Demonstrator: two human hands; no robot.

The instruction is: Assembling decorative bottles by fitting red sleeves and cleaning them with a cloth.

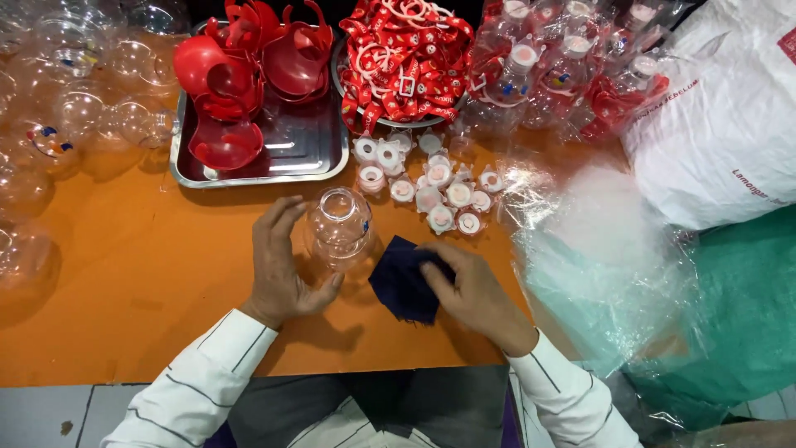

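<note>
A clear round plastic bottle (pixel 339 229) stands upright on the orange table (pixel 149 282), its open mouth facing up. My left hand (pixel 282 270) curls around its left side, thumb reaching under its base. My right hand (pixel 468 286) rests on a dark blue cloth (pixel 402 286) lying just right of the bottle, fingers pressing the cloth's edge.
A metal tray (pixel 319 162) with red plastic parts (pixel 240 75) sits at the back. A bowl of red patterned straps (pixel 402 58) stands beside it, with several white caps (pixel 431 187) in front. Clear bottles (pixel 58 116) pile at left; capped bottles (pixel 547 75) and plastic bags (pixel 613 257) lie right.
</note>
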